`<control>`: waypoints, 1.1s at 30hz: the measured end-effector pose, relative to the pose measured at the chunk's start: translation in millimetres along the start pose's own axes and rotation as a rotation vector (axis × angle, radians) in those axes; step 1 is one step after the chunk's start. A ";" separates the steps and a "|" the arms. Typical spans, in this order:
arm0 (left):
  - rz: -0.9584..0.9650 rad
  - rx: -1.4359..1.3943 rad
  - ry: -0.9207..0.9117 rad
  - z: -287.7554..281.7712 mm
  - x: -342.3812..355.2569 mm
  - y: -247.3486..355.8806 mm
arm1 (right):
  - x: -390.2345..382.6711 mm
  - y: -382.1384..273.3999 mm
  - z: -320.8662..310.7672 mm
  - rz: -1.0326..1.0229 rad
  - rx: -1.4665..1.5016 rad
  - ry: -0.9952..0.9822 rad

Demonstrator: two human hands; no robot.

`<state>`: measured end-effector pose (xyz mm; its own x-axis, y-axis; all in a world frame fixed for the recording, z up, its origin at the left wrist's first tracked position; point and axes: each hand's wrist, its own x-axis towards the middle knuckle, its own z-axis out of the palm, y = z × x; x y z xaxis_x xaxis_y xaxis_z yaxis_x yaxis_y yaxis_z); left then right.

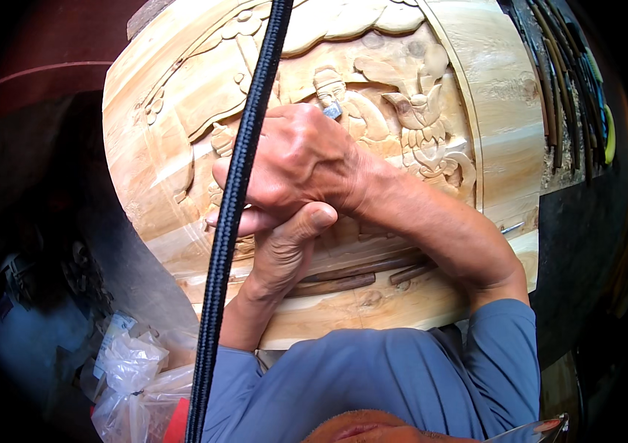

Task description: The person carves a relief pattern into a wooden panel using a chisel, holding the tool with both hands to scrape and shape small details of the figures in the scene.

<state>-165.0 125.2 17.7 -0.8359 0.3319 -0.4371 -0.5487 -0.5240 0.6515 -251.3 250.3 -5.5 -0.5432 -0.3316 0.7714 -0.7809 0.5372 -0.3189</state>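
A pale carved wood panel with figures in relief lies in front of me. Over its middle, my right hand is closed in a fist, its forearm crossing from the right. A small blue-grey metal end shows just beyond that fist, seemingly part of a carving tool; the rest is hidden. My left hand is tucked underneath, thumb raised against the right hand's lower side. Its fingers are mostly covered, and what they grip cannot be seen. A carved figure's head stands just past my right hand.
Wooden tool handles lie along the panel's near edge, with a thin metal tip to their right. Many long carving tools are laid out at the far right. A black braided cord crosses the view. A clear plastic bag sits lower left.
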 end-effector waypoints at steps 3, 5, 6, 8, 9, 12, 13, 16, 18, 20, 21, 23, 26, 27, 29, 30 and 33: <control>0.031 0.007 -0.009 0.6 1.6 -1.3 | -0.7 0.6 0.2 -0.005 0.003 -0.023; 0.037 0.007 -0.012 1.0 2.2 -2.1 | -1.2 0.6 -1.1 -0.004 -0.010 -0.048; 0.041 0.012 -0.010 1.5 1.7 -2.1 | -1.1 -0.2 -1.7 -0.003 -0.006 -0.045; 0.042 0.013 0.000 1.7 0.2 -2.4 | -0.7 -1.8 -2.7 0.000 0.001 -0.040; 0.036 0.008 0.002 1.6 0.1 -3.3 | -1.0 -1.1 -3.3 -0.002 0.004 -0.034; 0.060 0.014 0.010 1.7 0.2 -6.6 | -2.2 1.1 -2.8 -0.030 -0.032 -0.013; 0.077 0.018 0.012 1.4 0.4 -7.4 | -2.6 1.7 -0.9 -0.054 -0.074 -0.006; 0.199 0.137 -0.040 -4.8 -2.8 -14.3 | 6.8 -7.2 -19.4 -0.102 -0.244 -0.022; 0.314 0.251 -0.065 3.6 0.2 -15.3 | 5.6 -3.6 -36.5 -0.051 -0.360 -0.171; 0.272 0.377 -0.083 11.8 -2.8 -8.8 | 15.8 7.5 -58.9 0.106 -0.380 -0.201; 0.236 0.517 -0.092 10.5 -4.8 -6.3 | 22.7 15.6 -73.4 0.151 -0.301 -0.085; 0.509 0.929 -0.194 9.9 1.9 -4.9 | 14.1 30.5 -105.4 0.384 -0.054 0.080; 0.992 1.378 -0.161 4.2 23.3 -6.6 | 8.8 34.7 -135.9 0.747 0.430 0.355; 1.019 1.478 -0.113 11.9 27.3 -3.3 | 3.5 40.6 -145.2 0.785 0.493 0.400; 1.045 1.633 -0.044 12.8 37.6 -3.4 | -8.1 50.5 -154.3 0.843 0.617 0.471; 1.061 1.669 -0.048 11.0 42.4 -3.9 | -11.8 50.8 -153.4 0.895 0.679 0.520; 1.070 1.789 -0.052 7.8 48.3 -6.5 | -12.0 48.1 -150.0 0.974 0.738 0.561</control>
<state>-201.9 150.7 -2.9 -0.7430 0.5158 0.4264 0.6602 0.6693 0.3408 -236.1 396.5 52.5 -0.9083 0.3990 0.1254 -0.2309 -0.2284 -0.9458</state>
